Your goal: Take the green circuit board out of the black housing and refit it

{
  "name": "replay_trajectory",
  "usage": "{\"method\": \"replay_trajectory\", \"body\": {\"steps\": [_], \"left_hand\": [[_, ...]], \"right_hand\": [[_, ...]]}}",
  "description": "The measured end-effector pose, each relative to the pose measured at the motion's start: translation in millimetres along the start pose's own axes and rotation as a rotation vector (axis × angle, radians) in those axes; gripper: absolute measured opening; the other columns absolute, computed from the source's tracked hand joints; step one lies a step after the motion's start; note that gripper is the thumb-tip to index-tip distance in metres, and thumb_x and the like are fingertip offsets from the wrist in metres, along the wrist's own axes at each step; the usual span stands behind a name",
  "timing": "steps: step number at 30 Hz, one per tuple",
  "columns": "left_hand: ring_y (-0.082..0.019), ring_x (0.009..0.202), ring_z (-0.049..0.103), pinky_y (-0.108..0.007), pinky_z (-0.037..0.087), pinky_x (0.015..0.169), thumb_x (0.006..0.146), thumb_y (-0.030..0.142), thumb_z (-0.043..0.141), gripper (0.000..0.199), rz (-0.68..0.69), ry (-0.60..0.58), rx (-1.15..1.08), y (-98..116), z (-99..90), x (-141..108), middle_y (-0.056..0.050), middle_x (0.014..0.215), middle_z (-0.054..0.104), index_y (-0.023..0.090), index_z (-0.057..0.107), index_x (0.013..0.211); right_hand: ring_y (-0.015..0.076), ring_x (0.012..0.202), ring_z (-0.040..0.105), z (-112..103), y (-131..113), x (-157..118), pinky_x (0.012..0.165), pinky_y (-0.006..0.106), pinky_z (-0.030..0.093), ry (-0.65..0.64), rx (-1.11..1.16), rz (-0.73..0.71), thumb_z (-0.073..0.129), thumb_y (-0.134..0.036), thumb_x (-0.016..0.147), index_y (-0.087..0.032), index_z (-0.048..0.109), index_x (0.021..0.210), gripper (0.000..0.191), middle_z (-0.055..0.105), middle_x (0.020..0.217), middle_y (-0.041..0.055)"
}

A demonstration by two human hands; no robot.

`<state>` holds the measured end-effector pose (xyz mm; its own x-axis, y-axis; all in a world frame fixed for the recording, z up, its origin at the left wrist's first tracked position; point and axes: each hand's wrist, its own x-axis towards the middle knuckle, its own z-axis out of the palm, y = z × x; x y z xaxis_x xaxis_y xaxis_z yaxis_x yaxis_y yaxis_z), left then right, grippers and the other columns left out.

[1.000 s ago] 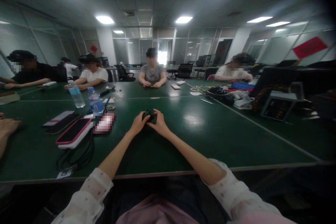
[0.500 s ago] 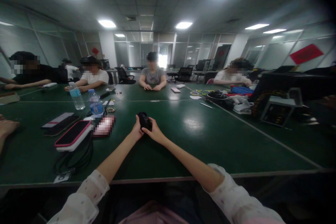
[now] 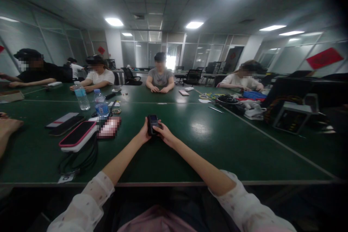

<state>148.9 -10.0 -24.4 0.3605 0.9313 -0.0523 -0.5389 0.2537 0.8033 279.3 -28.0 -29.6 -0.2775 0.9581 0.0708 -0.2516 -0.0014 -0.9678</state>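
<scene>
A small black handheld device (image 3: 153, 120) with a little screen at its top and buttons below is held upright above the green table (image 3: 174, 159). My left hand (image 3: 144, 131) is closed round its left side. From the right, my right hand (image 3: 165, 133) grips it too, with the thumb on its front near the buttons and fingers partly hidden at its right edge. What the screen shows is too small to read.
On the left lie a pink-rimmed phone (image 3: 78, 134) on a white block, black cables (image 3: 81, 163), a pink item (image 3: 109, 127) and two bottles (image 3: 101, 107). A pen (image 3: 216, 110) and a metal-cased unit (image 3: 292, 117) lie right. Co-workers sit round the table.
The device has turned in my hands, so its screen and button face now shows. My right thumb has come onto its front. The whole view has shifted slightly.
</scene>
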Motion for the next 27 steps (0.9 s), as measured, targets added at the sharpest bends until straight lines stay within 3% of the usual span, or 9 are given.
{"method": "replay_trajectory", "body": {"steps": [6,9,13,15,19,27], "left_hand": [[-0.024,0.093,0.067,-0.035,0.052,0.081,0.081,0.081,0.027,0.081,-0.072,0.067,0.024,5,-0.5,1,-0.014,0.096,0.071,0.013,0.066,0.101],[-0.023,0.087,0.067,-0.033,0.053,0.078,0.082,0.076,0.038,0.072,-0.047,0.069,0.043,7,0.3,1,-0.013,0.091,0.07,0.011,0.066,0.099],[-0.017,0.079,0.067,-0.027,0.052,0.075,0.078,0.042,0.073,0.038,0.073,0.075,0.101,9,-5.5,4,-0.009,0.089,0.07,0.011,0.066,0.098],[-0.016,0.081,0.067,-0.027,0.052,0.077,0.071,0.024,0.081,0.033,0.095,0.071,0.14,10,-11.2,6,-0.008,0.092,0.069,0.01,0.066,0.098],[-0.015,0.083,0.066,-0.026,0.052,0.078,0.067,0.011,0.081,0.034,0.124,0.07,0.198,12,-21.8,11,-0.009,0.097,0.069,0.009,0.066,0.097],[-0.016,0.084,0.068,-0.027,0.052,0.079,0.062,0.008,0.084,0.053,0.086,0.041,0.239,18,-26.5,8,-0.009,0.1,0.069,0.012,0.059,0.109]], "right_hand": [[0.0203,0.104,0.063,-5,-1,0,0.094,0.035,0.05,-0.017,0.009,-0.054,0.081,-0.034,0.064,-0.018,0.056,0.114,0.058,0.065,0.112,0.0077],[0.0211,0.105,0.062,-11,-2,2,0.098,0.04,0.048,0.0,-0.036,-0.073,0.081,-0.034,0.063,-0.017,0.054,0.118,0.063,0.066,0.111,0.0089],[0.0213,0.102,0.063,-17,-2,4,0.097,0.042,0.048,0.016,-0.093,-0.095,0.08,-0.036,0.065,-0.017,0.052,0.121,0.066,0.066,0.108,0.0086],[0.0219,0.104,0.062,-19,-2,5,0.097,0.043,0.048,0.025,-0.12,-0.102,0.079,-0.036,0.066,-0.019,0.053,0.122,0.064,0.065,0.109,0.0084],[0.0224,0.105,0.061,-20,0,5,0.096,0.044,0.048,0.02,-0.143,-0.108,0.078,-0.033,0.067,-0.02,0.053,0.123,0.063,0.065,0.11,0.0084],[0.0201,0.105,0.06,-22,5,9,0.098,0.041,0.046,0.017,-0.126,-0.127,0.079,-0.031,0.065,-0.019,0.051,0.124,0.066,0.063,0.109,0.0075]]}}
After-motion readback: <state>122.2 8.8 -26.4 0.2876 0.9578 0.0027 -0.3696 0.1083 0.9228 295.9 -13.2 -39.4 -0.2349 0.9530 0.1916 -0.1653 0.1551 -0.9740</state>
